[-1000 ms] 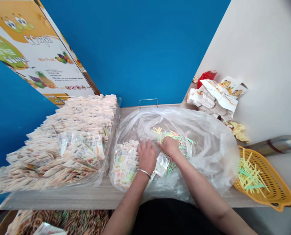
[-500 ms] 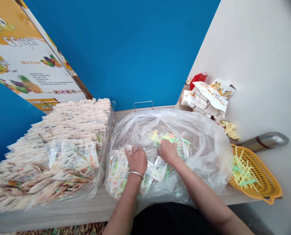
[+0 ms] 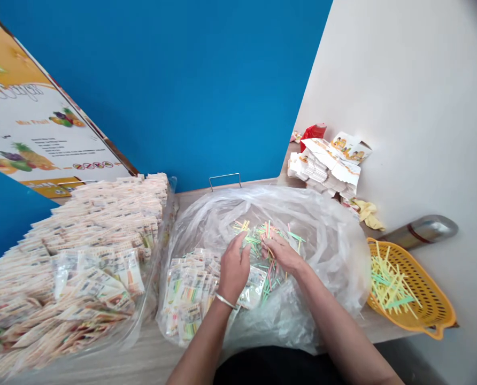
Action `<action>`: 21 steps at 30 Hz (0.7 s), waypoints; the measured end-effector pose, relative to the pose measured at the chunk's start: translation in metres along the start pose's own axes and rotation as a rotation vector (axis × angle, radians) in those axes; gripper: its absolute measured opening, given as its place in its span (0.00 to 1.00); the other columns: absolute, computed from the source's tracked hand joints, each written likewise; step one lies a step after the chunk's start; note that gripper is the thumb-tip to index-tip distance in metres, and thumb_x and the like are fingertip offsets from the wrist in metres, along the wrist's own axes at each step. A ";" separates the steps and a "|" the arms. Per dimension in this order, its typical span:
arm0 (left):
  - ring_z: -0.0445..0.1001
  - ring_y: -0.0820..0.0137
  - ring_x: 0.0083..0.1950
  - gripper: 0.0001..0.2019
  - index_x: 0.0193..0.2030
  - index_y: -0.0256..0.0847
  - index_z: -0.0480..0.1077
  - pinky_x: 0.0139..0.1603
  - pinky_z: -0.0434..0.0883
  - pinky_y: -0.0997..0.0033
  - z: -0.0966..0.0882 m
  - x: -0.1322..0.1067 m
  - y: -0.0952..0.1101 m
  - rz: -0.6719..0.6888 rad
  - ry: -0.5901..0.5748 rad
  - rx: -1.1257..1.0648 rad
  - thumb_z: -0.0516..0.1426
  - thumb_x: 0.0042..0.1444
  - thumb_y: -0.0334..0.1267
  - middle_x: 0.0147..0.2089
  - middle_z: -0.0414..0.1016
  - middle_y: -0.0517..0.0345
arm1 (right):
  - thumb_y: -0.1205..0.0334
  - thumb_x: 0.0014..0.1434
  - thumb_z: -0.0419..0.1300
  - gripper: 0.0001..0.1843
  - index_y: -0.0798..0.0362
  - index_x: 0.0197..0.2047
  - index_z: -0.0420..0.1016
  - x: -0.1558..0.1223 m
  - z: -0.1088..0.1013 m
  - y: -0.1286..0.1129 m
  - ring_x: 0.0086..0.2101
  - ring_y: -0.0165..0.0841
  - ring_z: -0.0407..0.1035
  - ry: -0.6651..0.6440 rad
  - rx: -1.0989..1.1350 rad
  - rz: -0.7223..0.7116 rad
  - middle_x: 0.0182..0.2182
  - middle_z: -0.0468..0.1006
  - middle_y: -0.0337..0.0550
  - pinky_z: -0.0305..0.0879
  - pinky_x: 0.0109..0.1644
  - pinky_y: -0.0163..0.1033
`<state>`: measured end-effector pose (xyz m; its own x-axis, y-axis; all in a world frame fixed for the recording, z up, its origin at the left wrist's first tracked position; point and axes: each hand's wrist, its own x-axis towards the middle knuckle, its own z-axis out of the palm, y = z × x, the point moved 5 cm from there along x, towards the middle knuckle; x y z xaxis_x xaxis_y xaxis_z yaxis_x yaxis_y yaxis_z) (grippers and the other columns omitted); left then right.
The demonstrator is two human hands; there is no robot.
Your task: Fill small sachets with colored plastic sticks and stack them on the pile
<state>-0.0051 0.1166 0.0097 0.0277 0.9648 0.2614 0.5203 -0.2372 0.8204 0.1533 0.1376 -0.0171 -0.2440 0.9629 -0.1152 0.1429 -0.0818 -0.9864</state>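
Both my hands are inside a big clear plastic bag [image 3: 327, 240] spread on the table. My left hand [image 3: 233, 267], with a metal bangle at the wrist, lies with fingers together at the near edge of a heap of thin coloured sticks [image 3: 262, 235]. My right hand [image 3: 282, 252] rests on the same heap with its fingers curled among the sticks; what they pinch is hidden. A small clear printed packet [image 3: 254, 286] lies just under the two hands. A batch of filled small packets [image 3: 188, 291] lies in the bag left of my left hand.
A large stack of filled packets [image 3: 82, 251] in plastic fills the table's left side. A yellow perforated tray [image 3: 418, 299] with loose sticks sits at the right edge. Folded printed cartons [image 3: 327, 163] lie at the back right, a printed cardboard box [image 3: 41, 139] at the back left.
The camera has swung right and down. My left hand moved right from the filled packets to the stick heap. My right hand shifted slightly farther into the sticks.
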 end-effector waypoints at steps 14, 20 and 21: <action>0.72 0.61 0.54 0.17 0.53 0.39 0.73 0.56 0.67 0.59 0.029 0.005 -0.003 0.098 -0.112 0.400 0.49 0.63 0.29 0.53 0.77 0.49 | 0.49 0.61 0.55 0.17 0.54 0.32 0.70 0.007 -0.008 0.010 0.29 0.31 0.65 0.089 -0.233 -0.039 0.27 0.73 0.38 0.61 0.34 0.35; 0.71 0.56 0.52 0.12 0.49 0.41 0.74 0.50 0.67 0.57 0.025 -0.007 -0.027 -0.005 -0.198 0.802 0.53 0.63 0.37 0.52 0.76 0.47 | 0.62 0.65 0.52 0.15 0.52 0.51 0.75 0.074 0.012 -0.024 0.46 0.42 0.73 -0.052 -1.129 -0.037 0.44 0.80 0.52 0.63 0.49 0.40; 0.71 0.57 0.52 0.12 0.49 0.41 0.74 0.50 0.66 0.57 0.024 -0.008 -0.030 -0.012 -0.203 0.803 0.53 0.63 0.38 0.53 0.76 0.48 | 0.65 0.65 0.52 0.15 0.53 0.51 0.75 0.083 0.018 -0.024 0.47 0.43 0.74 -0.099 -1.169 -0.037 0.44 0.80 0.53 0.64 0.50 0.41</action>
<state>-0.0002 0.1188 -0.0294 0.1316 0.9867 0.0952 0.9708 -0.1477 0.1892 0.1123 0.2148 -0.0047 -0.3324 0.9315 -0.1481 0.9158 0.2811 -0.2870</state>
